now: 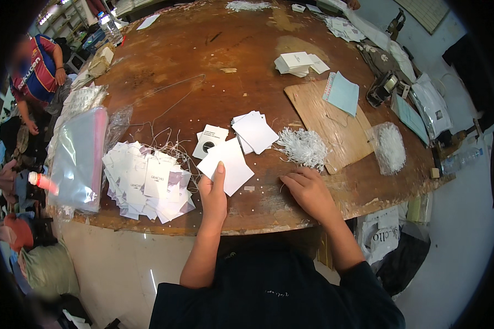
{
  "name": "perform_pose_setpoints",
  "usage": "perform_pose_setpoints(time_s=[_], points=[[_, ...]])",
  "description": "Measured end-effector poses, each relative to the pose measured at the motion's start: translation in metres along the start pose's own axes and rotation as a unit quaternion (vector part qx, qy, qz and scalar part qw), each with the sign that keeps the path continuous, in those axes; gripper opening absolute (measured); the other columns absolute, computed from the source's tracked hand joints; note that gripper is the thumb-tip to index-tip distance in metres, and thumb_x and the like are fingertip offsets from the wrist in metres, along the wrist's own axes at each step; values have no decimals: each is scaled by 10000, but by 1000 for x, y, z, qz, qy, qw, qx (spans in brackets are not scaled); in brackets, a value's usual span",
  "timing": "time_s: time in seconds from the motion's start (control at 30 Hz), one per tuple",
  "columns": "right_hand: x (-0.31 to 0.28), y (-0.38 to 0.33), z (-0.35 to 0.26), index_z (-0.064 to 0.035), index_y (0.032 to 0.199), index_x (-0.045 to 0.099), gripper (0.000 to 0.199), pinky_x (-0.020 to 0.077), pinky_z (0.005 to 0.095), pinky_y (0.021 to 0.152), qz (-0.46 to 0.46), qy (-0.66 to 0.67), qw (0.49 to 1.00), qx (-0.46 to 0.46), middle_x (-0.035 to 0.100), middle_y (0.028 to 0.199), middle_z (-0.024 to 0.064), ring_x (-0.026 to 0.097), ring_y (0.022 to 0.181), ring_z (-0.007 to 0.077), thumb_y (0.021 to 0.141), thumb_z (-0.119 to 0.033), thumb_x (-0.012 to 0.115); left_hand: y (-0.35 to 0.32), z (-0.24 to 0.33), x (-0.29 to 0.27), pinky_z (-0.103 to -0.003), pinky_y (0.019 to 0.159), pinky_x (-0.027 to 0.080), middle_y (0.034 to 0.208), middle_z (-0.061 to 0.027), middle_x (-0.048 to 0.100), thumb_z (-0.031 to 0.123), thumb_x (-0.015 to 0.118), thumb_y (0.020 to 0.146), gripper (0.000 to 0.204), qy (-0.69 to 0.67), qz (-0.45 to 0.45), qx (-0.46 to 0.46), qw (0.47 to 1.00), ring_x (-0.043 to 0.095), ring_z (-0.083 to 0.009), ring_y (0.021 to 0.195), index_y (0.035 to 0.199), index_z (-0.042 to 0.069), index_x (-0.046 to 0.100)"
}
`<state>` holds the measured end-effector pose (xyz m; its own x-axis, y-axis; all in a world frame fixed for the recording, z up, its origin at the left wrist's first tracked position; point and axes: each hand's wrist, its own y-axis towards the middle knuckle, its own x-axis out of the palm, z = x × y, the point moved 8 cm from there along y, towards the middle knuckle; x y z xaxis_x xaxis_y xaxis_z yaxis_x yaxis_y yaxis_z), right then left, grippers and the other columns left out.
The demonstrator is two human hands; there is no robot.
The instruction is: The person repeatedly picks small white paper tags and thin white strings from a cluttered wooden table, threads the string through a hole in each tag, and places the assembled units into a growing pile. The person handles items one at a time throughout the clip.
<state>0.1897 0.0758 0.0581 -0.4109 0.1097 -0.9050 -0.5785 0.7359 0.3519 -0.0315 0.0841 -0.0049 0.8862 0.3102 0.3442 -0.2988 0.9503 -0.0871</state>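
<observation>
My left hand (214, 198) is clamped on a white card (234, 167), seemingly to steady it; my right hand (307, 191) curls near the string heap (303, 148), but whether it pinches anything I cannot tell

A black shirt (291, 274) with short sleeves (368, 288) and small pale lettering (276, 293) leaves forearms (201, 263) and hands (214, 194) bare.

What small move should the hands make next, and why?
Probably bring the right hand over to the white card in the left hand: the right hand is beside the white string pile, seemingly pinching a strand, and strings trail from the tag pile.
</observation>
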Motion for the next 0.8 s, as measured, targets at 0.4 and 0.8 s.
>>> perform_pose_setpoints(time_s=[0.4,0.8], points=[[-7,-11,49,-41,1017,649,240,532,443,683,124,-48,953,274,650,927,130,650,773,341,858,-191,749,-2,-7,1,-308,971,490,1251,-83,643,249,587,1048,394,-19,-19,-31,999,617,-131,1116,1313,-43,579],[-3,-18,74,-36,945,663,75,517,390,663,216,86,927,294,661,928,116,641,747,316,911,-87,706,-6,-3,24,-270,855,486,1113,-56,680,301,561,1064,411,7,-56,-7,998,601,-81,987,1274,-47,620]])
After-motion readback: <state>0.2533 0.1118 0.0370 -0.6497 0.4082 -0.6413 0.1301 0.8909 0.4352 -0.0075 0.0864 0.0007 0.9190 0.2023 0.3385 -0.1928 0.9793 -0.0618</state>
